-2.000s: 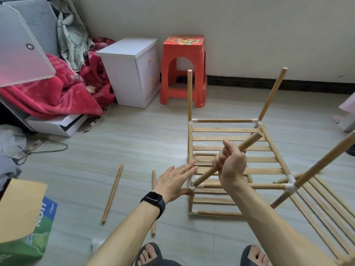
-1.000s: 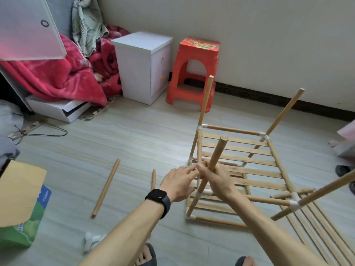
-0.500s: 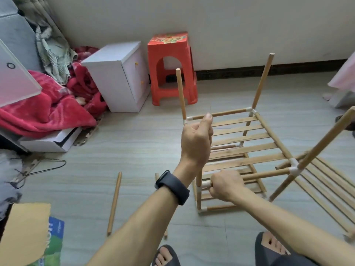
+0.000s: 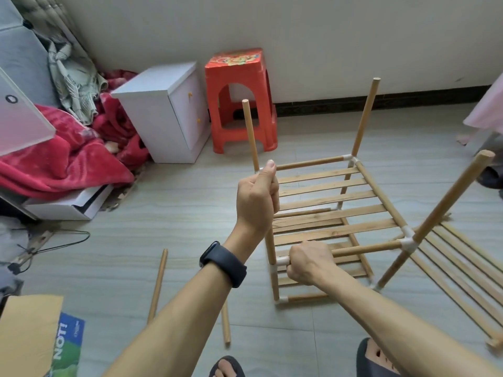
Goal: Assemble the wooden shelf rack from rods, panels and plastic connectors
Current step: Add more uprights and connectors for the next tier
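Shelf rack (image 4: 326, 186) stands on the floor, centre toward 3 o'clock. Left grip (image 4: 257, 202) clamps the near-left upright rod (image 4: 269, 246). Right grip (image 4: 309, 263) wraps the crossbar (image 4: 367, 247) beside a white connector (image 4: 281, 260). Loose rods (image 4: 158, 284) lie at 7 o'clock. Red stool (image 4: 239, 104) and white cabinet (image 4: 163, 112) at 12, well apart.
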A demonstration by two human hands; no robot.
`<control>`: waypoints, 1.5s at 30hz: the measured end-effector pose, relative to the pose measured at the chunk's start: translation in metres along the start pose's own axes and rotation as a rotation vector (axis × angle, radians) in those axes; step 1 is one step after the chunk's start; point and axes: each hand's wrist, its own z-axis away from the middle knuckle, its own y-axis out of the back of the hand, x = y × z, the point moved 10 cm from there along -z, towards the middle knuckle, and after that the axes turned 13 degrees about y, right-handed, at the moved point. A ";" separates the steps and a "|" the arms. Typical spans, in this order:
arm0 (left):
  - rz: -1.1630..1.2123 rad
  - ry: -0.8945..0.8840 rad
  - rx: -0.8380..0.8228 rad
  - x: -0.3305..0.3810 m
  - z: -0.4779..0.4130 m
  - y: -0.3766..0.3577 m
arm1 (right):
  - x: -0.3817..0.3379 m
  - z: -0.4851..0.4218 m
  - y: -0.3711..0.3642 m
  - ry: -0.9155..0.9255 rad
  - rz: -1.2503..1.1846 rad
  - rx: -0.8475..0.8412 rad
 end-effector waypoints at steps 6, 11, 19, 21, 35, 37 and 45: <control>-0.022 0.048 0.005 0.001 -0.009 0.003 | 0.001 -0.006 0.008 -0.034 0.003 0.006; -0.014 0.001 -0.002 0.000 -0.011 0.000 | 0.002 -0.008 0.011 -0.045 0.003 0.011; -0.423 -0.013 0.133 -0.043 -0.011 0.068 | 0.014 -0.016 0.014 -0.097 0.047 0.109; -0.539 0.121 0.234 -0.093 -0.007 0.127 | 0.014 -0.019 0.014 -0.066 0.109 0.154; -1.236 1.235 0.264 -0.385 0.165 0.347 | 0.019 -0.055 0.003 -0.168 0.103 0.117; -1.266 1.204 0.230 -0.402 0.166 0.348 | 0.017 -0.055 0.002 -0.173 0.105 0.108; -1.355 0.976 0.083 -0.425 0.148 0.320 | 0.017 -0.049 0.003 -0.200 0.109 0.102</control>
